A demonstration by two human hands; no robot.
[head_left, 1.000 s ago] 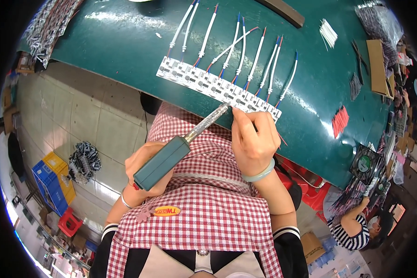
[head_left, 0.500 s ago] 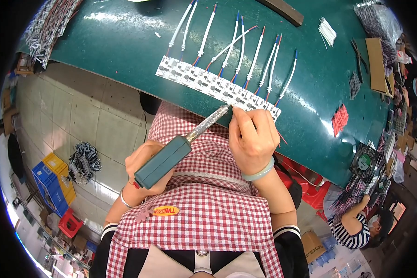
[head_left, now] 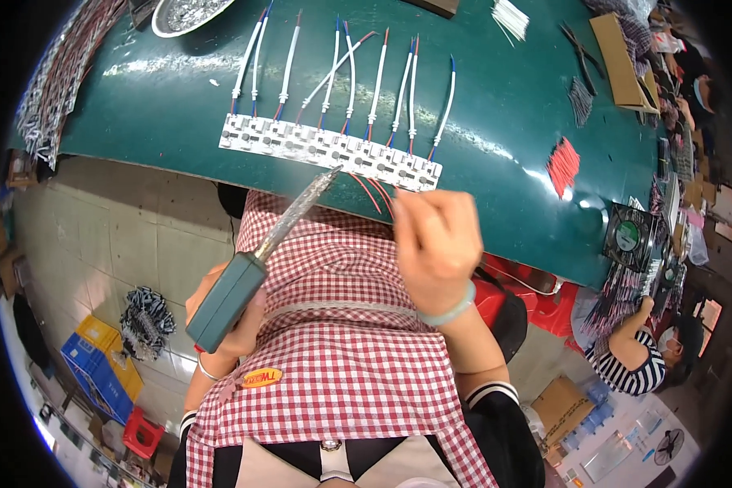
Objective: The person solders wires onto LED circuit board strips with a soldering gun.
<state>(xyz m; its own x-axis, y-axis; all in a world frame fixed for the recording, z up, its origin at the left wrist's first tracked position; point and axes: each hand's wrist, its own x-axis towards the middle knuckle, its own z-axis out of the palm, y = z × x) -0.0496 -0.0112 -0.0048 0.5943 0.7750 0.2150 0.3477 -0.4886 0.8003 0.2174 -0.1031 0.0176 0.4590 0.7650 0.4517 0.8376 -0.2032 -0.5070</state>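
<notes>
My left hand [head_left: 224,313] is wrapped around the dark green handle of a soldering iron [head_left: 291,220]. Its foil-like metal barrel slants up and right, and the tip meets the near edge of a white strip of small circuit boards [head_left: 289,146]. Several white-sleeved wires [head_left: 291,61] with red and blue ends stick out from the strip's far side. Thin red wires [head_left: 369,193] curve off its near edge, right of the iron's tip. Slightly blurred, my right hand [head_left: 439,248] is closed in a pinch beside them; what lies between its fingertips is too small to tell.
On the green table [head_left: 529,236] lie red wire pieces [head_left: 563,168], white sleeves [head_left: 511,19], pliers [head_left: 581,53] and a cardboard box [head_left: 618,61]. A metal bowl [head_left: 189,16] stands at the far left. A fan [head_left: 630,236] and a person in stripes [head_left: 630,358] are at the right.
In the picture, the table and strip have shifted left and up. The iron's tip has moved left along the strip, away from my right fingers. Red wires now show at the near edge.
</notes>
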